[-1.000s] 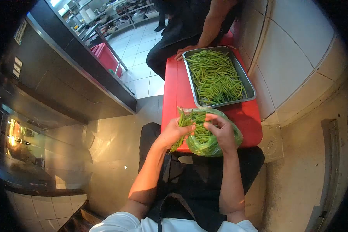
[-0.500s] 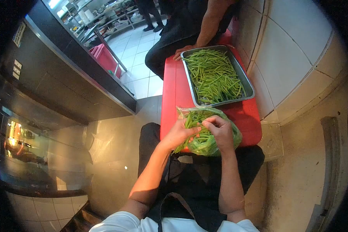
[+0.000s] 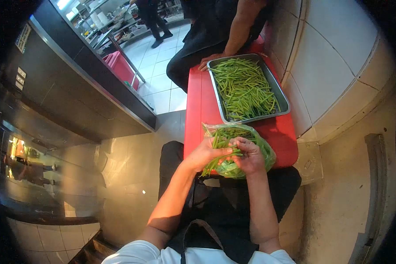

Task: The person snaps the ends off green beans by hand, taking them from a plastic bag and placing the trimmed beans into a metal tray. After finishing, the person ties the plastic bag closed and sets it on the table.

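Observation:
My left hand [image 3: 205,155] is closed round a bunch of green beans [image 3: 220,143], whose ends stick out above and below the fingers. Beside it, my right hand [image 3: 249,156] pinches at the tips of the beans with thumb and fingers, the two hands nearly touching. Under both hands lies a clear green plastic bag [image 3: 266,152] holding more green beans. Just beyond the bag, a metal tray [image 3: 268,115] is filled with green beans. Bag and tray both rest on a red bench [image 3: 200,103].
Another person's hand [image 3: 211,60] rests on the bench by the tray's far left corner. A tiled wall [image 3: 321,66] runs along the right. Left are a dark panel [image 3: 53,79] and a pink bin [image 3: 121,66]. Someone stands in the kitchen behind.
My right hand has turned and come closer to my left, its fingers now at the bean tips. The person in the background has shifted.

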`<state>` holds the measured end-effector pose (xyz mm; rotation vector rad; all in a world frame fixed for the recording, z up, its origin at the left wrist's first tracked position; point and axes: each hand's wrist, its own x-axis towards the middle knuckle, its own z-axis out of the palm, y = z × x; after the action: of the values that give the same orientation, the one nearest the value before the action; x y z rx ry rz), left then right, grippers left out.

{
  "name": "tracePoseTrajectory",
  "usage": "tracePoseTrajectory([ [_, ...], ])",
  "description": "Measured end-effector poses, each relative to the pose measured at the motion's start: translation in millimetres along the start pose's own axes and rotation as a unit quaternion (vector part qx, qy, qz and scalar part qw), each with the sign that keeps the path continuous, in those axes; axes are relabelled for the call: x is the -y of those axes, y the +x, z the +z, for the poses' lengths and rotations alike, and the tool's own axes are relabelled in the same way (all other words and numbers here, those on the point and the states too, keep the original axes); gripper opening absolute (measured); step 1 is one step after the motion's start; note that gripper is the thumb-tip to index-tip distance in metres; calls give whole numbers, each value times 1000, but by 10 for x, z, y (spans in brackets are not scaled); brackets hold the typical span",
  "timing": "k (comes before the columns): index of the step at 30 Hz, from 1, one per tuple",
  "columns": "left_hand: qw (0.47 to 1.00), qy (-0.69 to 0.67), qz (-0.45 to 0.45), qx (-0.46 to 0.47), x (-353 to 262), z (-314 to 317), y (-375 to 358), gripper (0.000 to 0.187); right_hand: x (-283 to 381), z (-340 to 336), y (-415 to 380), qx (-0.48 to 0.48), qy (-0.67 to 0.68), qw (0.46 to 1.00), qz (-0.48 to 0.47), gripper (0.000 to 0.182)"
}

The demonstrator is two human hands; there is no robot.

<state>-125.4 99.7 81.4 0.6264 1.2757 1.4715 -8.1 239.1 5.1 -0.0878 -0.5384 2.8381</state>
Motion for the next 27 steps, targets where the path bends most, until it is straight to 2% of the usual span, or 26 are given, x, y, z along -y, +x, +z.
tracePoseTrajectory([
  [2,999,27,-14,-24,9,-117,-5,18,80,38,-31,33,12,999,17,16],
  [5,996,39,-30,-80,-45,-301,-33,19,336,281,-128,70,-44,996,-13,20],
  [7,993,49,-20,-109,-43,-369,-54,19,331,189,-106,-71,-258,963,-32,21],
  [8,993,43,-18,-112,-24,-360,-59,19,303,128,-95,-142,-358,922,-43,22],
  [9,993,37,-17,-113,-35,-313,-65,19,261,139,-67,-167,-491,854,-46,24],
  [12,993,50,-12,-108,-78,-213,-71,17,159,243,-48,-198,-476,855,-57,19],
  [13,992,60,-11,-110,-64,-194,-58,16,143,315,-47,-174,-440,876,-91,17],
  [16,992,89,22,-90,31,-156,-6,15,75,552,-73,-116,-409,896,-127,23],
  [20,989,129,32,-71,-30,-51,18,13,-2,438,-35,-119,-451,878,-111,18],
  [23,985,148,44,-81,104,-104,58,14,-68,340,14,-125,-427,881,-160,13],
  [27,990,109,34,-78,78,-50,54,18,-53,303,16,-148,-409,889,-143,10],
])
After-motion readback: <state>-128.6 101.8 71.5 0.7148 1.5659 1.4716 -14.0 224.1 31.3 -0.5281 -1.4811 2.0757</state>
